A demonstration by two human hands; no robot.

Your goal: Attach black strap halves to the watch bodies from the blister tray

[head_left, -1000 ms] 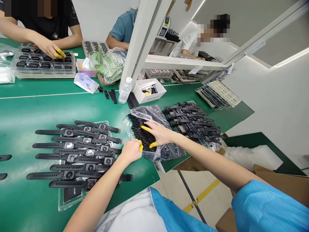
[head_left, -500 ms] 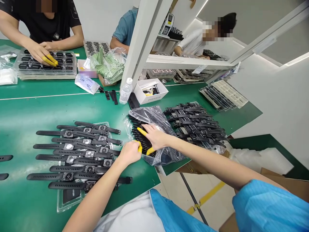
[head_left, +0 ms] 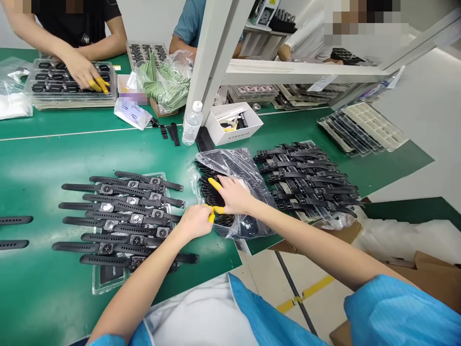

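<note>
A clear plastic bag (head_left: 230,156) full of black watch straps (head_left: 209,190) lies mid-table with its left side open. My right hand (head_left: 236,194) rests over the straps at the bag's mouth, fingers apart, with yellow covers on the index finger and thumb. Its thumb tip meets the fingers of my left hand (head_left: 194,222), which is closed at the bag's near left edge. Whatever my left fingers pinch is hidden. Left of it, smartwatches with black straps (head_left: 108,249) lie face down in rows on a clear tray (head_left: 94,283).
More strapped watches (head_left: 306,178) are piled right of the bag. Behind stand a water bottle (head_left: 192,124), a white box (head_left: 236,137) and a white post (head_left: 216,57). A co-worker's hand (head_left: 84,72) is over a tray of watch bodies. Stacked trays (head_left: 363,127) sit far right.
My right thumb has come in toward my left hand, and the two now meet at the bag's mouth. The view has shifted slightly; the watches lie as before.
</note>
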